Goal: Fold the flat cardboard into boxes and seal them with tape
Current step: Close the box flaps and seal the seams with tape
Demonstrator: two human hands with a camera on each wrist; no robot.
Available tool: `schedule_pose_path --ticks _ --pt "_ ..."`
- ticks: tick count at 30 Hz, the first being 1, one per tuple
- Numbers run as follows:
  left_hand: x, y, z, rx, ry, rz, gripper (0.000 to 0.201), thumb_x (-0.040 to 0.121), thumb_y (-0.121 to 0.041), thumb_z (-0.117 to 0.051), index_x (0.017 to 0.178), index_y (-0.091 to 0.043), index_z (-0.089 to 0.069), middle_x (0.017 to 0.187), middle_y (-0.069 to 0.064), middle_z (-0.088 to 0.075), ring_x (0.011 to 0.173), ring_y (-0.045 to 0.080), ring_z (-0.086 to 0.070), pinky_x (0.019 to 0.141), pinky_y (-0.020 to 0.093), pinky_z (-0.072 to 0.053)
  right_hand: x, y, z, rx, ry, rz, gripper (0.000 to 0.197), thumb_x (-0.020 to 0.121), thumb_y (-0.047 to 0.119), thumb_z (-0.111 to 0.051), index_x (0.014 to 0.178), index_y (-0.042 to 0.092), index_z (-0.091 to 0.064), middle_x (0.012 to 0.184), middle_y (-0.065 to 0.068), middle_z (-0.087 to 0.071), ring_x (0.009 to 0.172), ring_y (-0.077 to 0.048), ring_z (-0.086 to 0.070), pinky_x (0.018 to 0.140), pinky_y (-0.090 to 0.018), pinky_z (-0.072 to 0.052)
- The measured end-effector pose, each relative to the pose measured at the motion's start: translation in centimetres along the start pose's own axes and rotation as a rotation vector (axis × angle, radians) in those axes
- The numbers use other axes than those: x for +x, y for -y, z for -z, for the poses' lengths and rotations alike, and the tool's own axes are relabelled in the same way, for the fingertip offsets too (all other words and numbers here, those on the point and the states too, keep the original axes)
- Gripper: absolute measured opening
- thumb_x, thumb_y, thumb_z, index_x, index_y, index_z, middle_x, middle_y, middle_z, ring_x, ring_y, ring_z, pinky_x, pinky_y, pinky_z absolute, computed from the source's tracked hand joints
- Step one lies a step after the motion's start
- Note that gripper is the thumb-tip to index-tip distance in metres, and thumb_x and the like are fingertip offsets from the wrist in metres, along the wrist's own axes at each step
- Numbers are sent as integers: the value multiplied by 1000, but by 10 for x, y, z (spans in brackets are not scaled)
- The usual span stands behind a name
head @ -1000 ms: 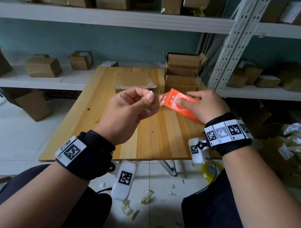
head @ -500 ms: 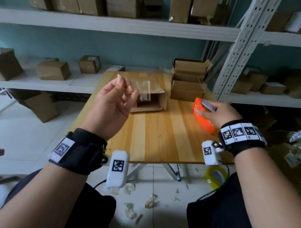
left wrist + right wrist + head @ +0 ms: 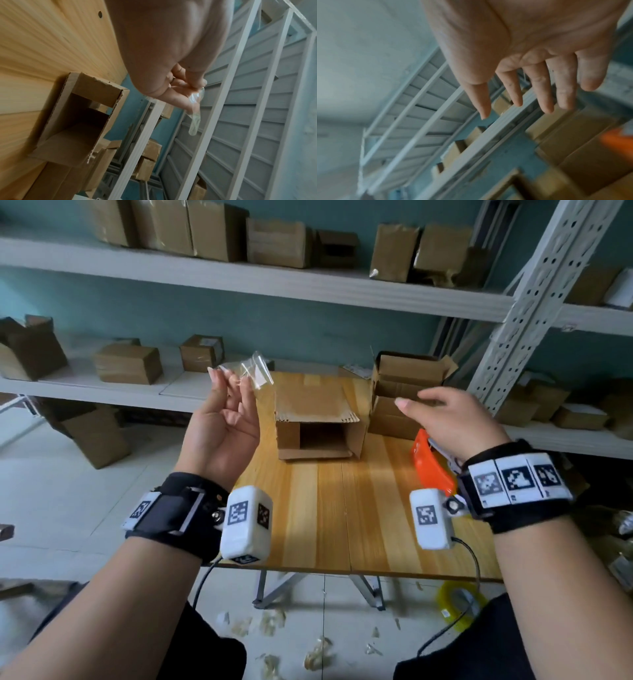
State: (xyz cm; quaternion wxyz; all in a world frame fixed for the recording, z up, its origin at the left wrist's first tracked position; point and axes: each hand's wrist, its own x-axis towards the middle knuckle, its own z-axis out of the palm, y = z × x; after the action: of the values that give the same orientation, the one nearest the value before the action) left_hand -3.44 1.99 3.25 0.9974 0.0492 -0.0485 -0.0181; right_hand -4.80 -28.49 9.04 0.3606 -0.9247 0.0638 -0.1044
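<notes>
My left hand (image 3: 233,381) is raised over the table's left part, palm toward me, pinching a short strip of clear tape (image 3: 255,369) at the fingertips. In the left wrist view the tape strip (image 3: 195,112) hangs from between thumb and fingers (image 3: 181,97). A cardboard box (image 3: 318,422) lies on its side mid-table, its mouth facing me. My right hand (image 3: 428,409) hovers with straight fingers (image 3: 546,94), holding nothing, just above the orange tape dispenser (image 3: 433,474), which lies on the wooden table (image 3: 329,515).
Two open boxes (image 3: 406,392) are stacked at the table's back right. Shelves (image 3: 239,278) with several cartons run behind and to the left. A perforated metal post (image 3: 534,292) stands at the right. A yellow tape roll (image 3: 460,604) and tape scraps lie on the floor.
My left hand rose and turned palm up with the tape strip. My right hand let go of the orange dispenser, now lying on the table, and lifted above it with its fingers straight.
</notes>
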Motion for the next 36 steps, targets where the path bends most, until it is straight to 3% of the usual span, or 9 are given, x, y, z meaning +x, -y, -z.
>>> schedule_pose_path --ticks 7,12,16,22,24,25,28,32,36 --pt "23 -11 9 -140 -75 13 21 81 -5 -80 102 -3 -78 101 2 -73 96 9 -68 67 30 -66 65 49 -61 86 222 -175 93 92 73 -59 161 15 -35 158 -9 -48 135 -31 -54 107 -48 -50" --pt "34 -19 12 -173 -90 4 30 77 -1 -82 106 -1 -76 100 5 -74 91 14 -71 69 33 -67 79 42 -84 -115 303 -230 90 94 73 -55 154 6 -43 148 -18 -57 105 -32 -60 80 -40 -46" --pt "38 -19 16 -183 -94 9 33 74 0 -83 106 -1 -75 96 8 -75 87 15 -72 69 33 -67 76 22 -88 -120 307 -216 93 95 74 -52 157 6 -40 154 -17 -52 128 -36 -59 84 -38 -46" --pt "40 -10 18 -160 -150 21 30 75 -1 -83 104 1 -75 100 7 -74 83 18 -74 68 32 -67 45 -7 -90 154 247 -136 59 103 60 -52 121 7 -71 119 -20 -72 106 -38 -69 92 -54 -60" --pt "39 -7 17 -149 -161 27 29 74 -1 -83 102 2 -75 99 7 -74 81 19 -74 68 32 -67 32 -12 -88 174 217 -63 51 105 55 -51 113 9 -72 105 -12 -75 101 -33 -69 87 -46 -58" --pt "38 -6 17 -145 -162 31 30 73 0 -83 102 2 -75 98 8 -75 81 20 -74 68 33 -67 23 -13 -86 183 220 -29 41 107 51 -52 120 16 -69 108 -2 -74 104 -25 -67 86 -39 -54" --pt "33 -4 17 -191 -91 75 26 77 4 -84 102 4 -74 96 15 -76 80 28 -76 71 38 -67 1 -21 -82 247 262 35 56 107 42 -56 157 21 -43 142 10 -58 126 -9 -56 104 -30 -43" --pt "25 -7 10 -287 12 153 22 91 -4 -78 108 6 -69 96 26 -72 83 40 -74 86 33 -63 -13 -34 -75 231 306 103 58 103 38 -64 157 36 -40 141 12 -60 125 -6 -59 101 -25 -48" --pt "17 -6 3 -236 56 209 25 99 -17 -70 115 3 -67 99 26 -72 90 35 -71 95 11 -51 -12 -49 -71 182 335 130 80 93 34 -78 158 43 -33 130 12 -66 122 -11 -64 108 -42 -53"
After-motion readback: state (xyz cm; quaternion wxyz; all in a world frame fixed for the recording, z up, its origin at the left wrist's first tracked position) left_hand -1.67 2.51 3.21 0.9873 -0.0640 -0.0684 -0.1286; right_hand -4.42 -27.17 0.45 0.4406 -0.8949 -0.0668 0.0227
